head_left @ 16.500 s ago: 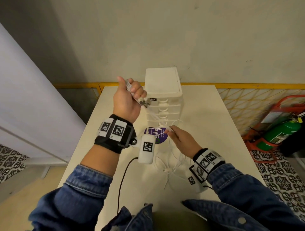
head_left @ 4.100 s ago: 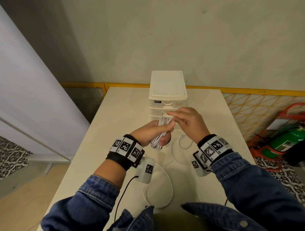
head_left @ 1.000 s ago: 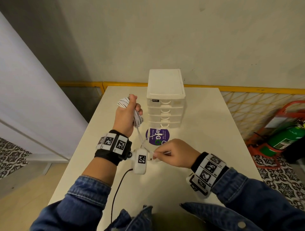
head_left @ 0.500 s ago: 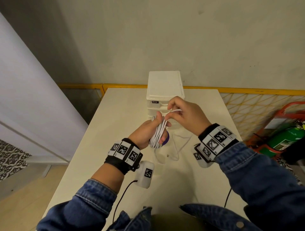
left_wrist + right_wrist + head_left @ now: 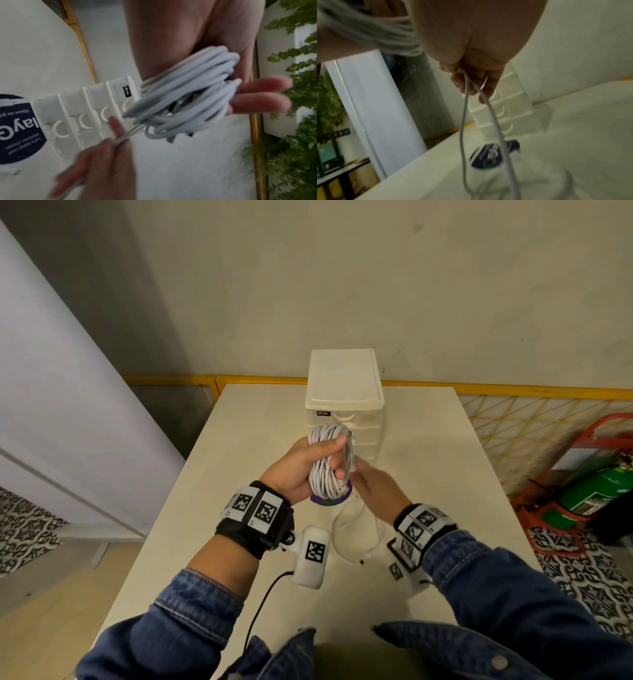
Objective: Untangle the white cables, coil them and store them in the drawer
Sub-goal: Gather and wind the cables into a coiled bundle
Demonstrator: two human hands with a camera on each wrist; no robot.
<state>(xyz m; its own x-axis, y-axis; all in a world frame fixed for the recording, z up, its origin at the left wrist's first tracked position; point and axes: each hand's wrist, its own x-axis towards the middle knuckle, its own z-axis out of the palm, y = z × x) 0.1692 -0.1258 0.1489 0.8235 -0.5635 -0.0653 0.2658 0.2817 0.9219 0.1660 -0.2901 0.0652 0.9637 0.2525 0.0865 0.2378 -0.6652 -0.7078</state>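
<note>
A coil of white cable [image 5: 327,463] is wound round my left hand [image 5: 301,470], which holds it up in front of the white drawer unit [image 5: 344,392]; the coil [image 5: 187,97] loops over the straight fingers [image 5: 260,100]. My right hand [image 5: 373,487] sits just right of and below the coil and pinches the loose white cable [image 5: 465,94] between thumb and fingers. That loose length [image 5: 352,529] hangs in a loop onto the table. All drawers [image 5: 82,116] are closed.
A round purple sticker [image 5: 330,499] lies on the cream table [image 5: 428,474] before the drawer unit. A yellow railing [image 5: 513,390] runs behind the table. A green fire extinguisher [image 5: 596,494] stands on the floor at right, a white panel [image 5: 51,405] at left.
My right hand dropped from above the coil to below and right of it, drawing the cable down. The coil on my left hand has grown thicker, and less cable lies loose on the table.
</note>
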